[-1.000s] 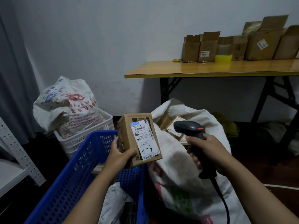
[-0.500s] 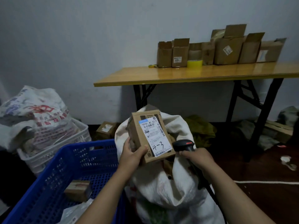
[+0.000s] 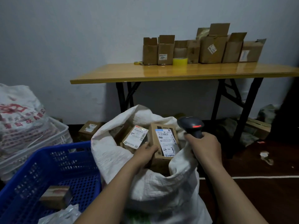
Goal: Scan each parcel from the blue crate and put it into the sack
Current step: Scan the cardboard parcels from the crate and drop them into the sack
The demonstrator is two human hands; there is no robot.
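My left hand [image 3: 145,152] grips a small cardboard parcel [image 3: 165,139] with a white label marked "4-3", low inside the open mouth of the white woven sack [image 3: 155,191]. Other labelled parcels [image 3: 135,139] lie in the sack beside it. My right hand [image 3: 203,147] holds a black barcode scanner [image 3: 191,126] at the sack's right rim, with a fold of the rim bunched under the hand. The blue crate [image 3: 48,175] stands at lower left, with a small brown parcel [image 3: 55,197] and a plastic-wrapped packet [image 3: 61,215] inside.
A white crate [image 3: 37,143] holding a printed sack [image 3: 19,113] stands left of the blue crate. Behind the sack is a folding table [image 3: 178,73] with several open boxes and a yellow tape roll [image 3: 180,61]. A small box [image 3: 89,127] lies on the floor by the wall.
My left hand has lowered the "4-3" parcel from in front of the scanner down into the sack's mouth. My right hand with the scanner has come to the sack's right rim.
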